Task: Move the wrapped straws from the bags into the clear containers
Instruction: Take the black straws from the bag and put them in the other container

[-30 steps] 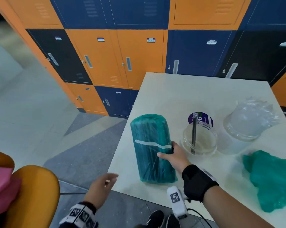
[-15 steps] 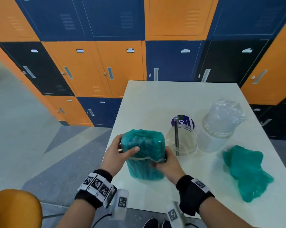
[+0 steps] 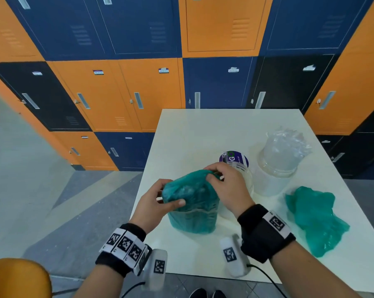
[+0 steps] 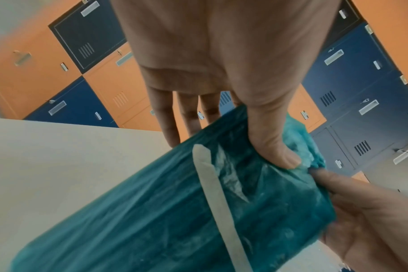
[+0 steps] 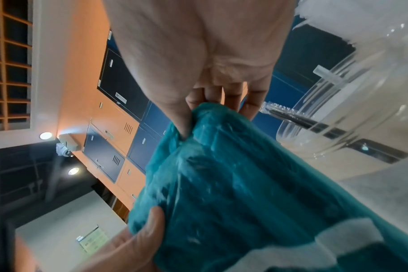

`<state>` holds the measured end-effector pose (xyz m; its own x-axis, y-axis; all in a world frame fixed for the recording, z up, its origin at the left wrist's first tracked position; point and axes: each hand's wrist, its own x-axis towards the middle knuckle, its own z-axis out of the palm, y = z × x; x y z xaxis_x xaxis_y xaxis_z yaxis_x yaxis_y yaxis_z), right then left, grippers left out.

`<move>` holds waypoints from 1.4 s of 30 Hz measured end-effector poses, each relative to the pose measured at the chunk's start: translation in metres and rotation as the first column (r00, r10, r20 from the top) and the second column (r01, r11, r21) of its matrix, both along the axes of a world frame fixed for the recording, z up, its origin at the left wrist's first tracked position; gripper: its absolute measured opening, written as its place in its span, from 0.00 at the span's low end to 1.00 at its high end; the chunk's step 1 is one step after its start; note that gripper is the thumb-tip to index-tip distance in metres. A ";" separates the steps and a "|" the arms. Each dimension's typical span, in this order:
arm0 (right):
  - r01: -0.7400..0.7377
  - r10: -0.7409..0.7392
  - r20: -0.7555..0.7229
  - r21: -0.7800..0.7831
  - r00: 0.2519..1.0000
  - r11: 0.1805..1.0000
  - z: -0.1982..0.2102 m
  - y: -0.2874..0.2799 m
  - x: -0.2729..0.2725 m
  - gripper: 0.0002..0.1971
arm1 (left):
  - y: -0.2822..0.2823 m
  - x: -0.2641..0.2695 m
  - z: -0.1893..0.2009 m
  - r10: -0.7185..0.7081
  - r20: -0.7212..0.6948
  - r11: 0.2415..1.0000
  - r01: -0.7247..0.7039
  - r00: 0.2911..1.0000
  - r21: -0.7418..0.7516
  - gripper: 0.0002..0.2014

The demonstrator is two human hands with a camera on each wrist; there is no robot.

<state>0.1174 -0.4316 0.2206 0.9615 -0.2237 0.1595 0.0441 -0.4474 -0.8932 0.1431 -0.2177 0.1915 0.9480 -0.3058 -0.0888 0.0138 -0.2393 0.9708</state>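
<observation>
The bag between both grips is teal green with one pale white band around it. Right of the right grip lies a crumpled teal bag, same colour. The desk is off-white. Behind it, the lockers alternate orange, dark blue and black. The wristbands are black with white-and-black square codes.

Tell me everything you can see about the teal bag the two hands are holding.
The teal bag is thin, translucent crinkled plastic, filled into a fat cylinder standing upright near the white table's front left edge. A pale tape strip crosses its side. The left hand grips its upper left side, thumb pressed into the plastic; the right hand pinches the bunched top. Its contents are not clearly visible.
</observation>
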 end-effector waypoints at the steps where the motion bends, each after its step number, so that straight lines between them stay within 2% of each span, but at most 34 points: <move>1: 0.025 -0.026 0.040 0.020 0.999 0.999 0.000 0.002 -0.002 0.10 | -0.001 0.000 0.000 -0.001 0.001 1.000 0.001 1.000 0.009 0.20; 5: 0.066 -0.073 0.141 0.055 0.987 0.996 0.000 0.014 -0.012 0.10 | -0.003 -0.002 0.005 0.015 0.015 0.999 -0.016 1.000 0.043 0.25; 8: 0.062 -0.061 0.179 0.000 0.982 0.998 -0.001 0.013 -0.010 0.09 | -0.009 -0.007 0.017 0.018 0.059 1.000 -0.018 0.998 -0.004 0.31; 11: 0.044 -0.035 0.184 -0.047 0.982 0.998 -0.002 0.011 -0.008 0.06 | -0.021 -0.004 0.026 0.071 0.179 0.994 -0.084 0.981 0.066 0.21; 13: 0.037 -0.017 0.176 -0.112 0.984 0.993 -0.002 0.009 -0.009 0.10 | -0.026 0.000 0.028 0.096 0.288 0.979 -0.143 0.953 0.147 0.13; 15: 0.038 -0.017 0.149 -0.142 0.989 0.989 -0.001 0.005 -0.010 0.12 | -0.025 0.004 0.028 0.092 0.338 0.967 -0.165 0.937 0.194 0.10; 17: 0.041 -0.023 0.134 -0.131 0.991 0.991 0.002 0.000 -0.011 0.07 | -0.021 0.009 0.031 0.091 0.343 0.968 -0.163 0.935 0.189 0.08; 19: 0.019 -0.004 0.120 -0.123 0.993 0.992 0.004 -0.004 -0.013 0.04 | -0.016 0.013 0.036 0.083 0.374 0.965 -0.168 0.924 0.200 0.11; 21: -0.015 0.035 0.123 -0.158 0.992 0.987 0.007 -0.007 -0.015 0.04 | -0.014 0.017 0.042 0.084 0.401 0.955 -0.188 0.912 0.228 0.17; 23: -0.058 0.085 0.145 -0.182 0.986 0.982 0.007 -0.008 -0.017 0.07 | -0.014 0.017 0.046 0.099 0.385 0.954 -0.198 0.917 0.226 0.18; 25: -0.084 0.099 0.148 -0.101 0.984 0.991 0.007 -0.009 -0.019 0.15 | -0.014 0.017 0.048 0.129 0.351 0.963 -0.202 0.927 0.179 0.10; 27: -0.059 0.058 0.141 0.001 0.988 0.998 0.008 -0.009 -0.020 0.19 | -0.012 0.017 0.047 0.182 0.353 0.966 -0.233 0.918 0.109 0.09; 30: -0.004 -0.010 0.140 0.098 0.990 0.995 0.011 -0.008 -0.022 0.17 | -0.010 0.017 0.049 0.199 0.372 0.968 -0.242 0.907 0.073 0.08; 32: 0.025 -0.047 0.106 0.198 0.993 0.980 0.013 -0.006 -0.021 0.14 | -0.008 0.016 0.052 0.138 0.425 0.972 -0.205 0.894 0.116 0.13; 35: 0.062 -0.070 0.001 0.451 0.998 0.890 0.015 -0.004 -0.020 0.10 | -0.008 0.013 0.057 0.020 0.513 0.960 -0.159 0.858 0.229 0.26; 37: 0.063 -0.061 -0.022 0.545 0.998 0.836 0.015 -0.004 -0.020 0.08 | -0.010 0.013 0.059 0.005 0.511 0.958 -0.151 0.859 0.244 0.27; 39: 0.068 -0.062 -0.030 0.574 0.998 0.816 0.016 -0.003 -0.020 0.07 | -0.013 0.013 0.062 0.046 0.466 0.957 -0.173 0.884 0.234 0.21; 42: 0.066 -0.092 0.025 0.517 0.995 0.854 0.022 0.004 -0.019 0.04 | -0.020 0.014 0.067 0.161 0.380 0.966 -0.225 0.911 0.130 0.07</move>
